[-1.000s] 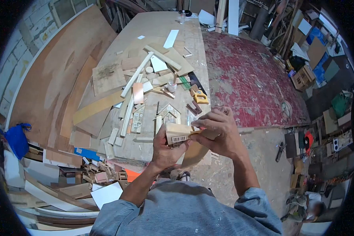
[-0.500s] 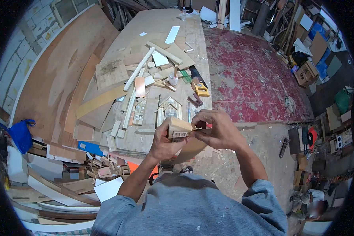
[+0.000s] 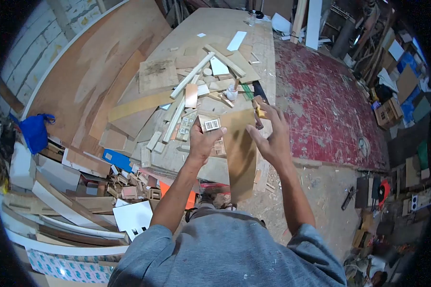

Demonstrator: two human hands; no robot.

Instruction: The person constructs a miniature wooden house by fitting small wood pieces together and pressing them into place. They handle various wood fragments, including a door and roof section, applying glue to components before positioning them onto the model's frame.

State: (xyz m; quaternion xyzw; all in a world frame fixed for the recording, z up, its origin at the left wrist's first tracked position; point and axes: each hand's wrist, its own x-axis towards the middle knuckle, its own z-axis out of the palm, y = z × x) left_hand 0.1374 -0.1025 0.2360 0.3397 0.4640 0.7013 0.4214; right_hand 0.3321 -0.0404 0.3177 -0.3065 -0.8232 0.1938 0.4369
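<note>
- My left grip is pinching a small pale wooden block with a white-framed window, thumb at its lower edge.
- My right grip is spread, its thumb at the edge of a long flat tan-brown sheet between my two grips; I can't tell whether it touches.
- If I pinch too hard or my thumb slides, I could mark or loosen the window face; too slack, and the block could drop.
- The sheet reaches down past the near edge of the counter, so a bump from either wrist could swing or tip it.
- Just beyond my right fingers lies a yellow saw handle; a careless sweep that way could knock it.
- Farther off, ahead and between my grips, a small white pot could spill if nudged.
- Beside my left fingers, a wooden panel with little windows and pale wood strips crowd the space, waiting to snag a knuckle.
</note>
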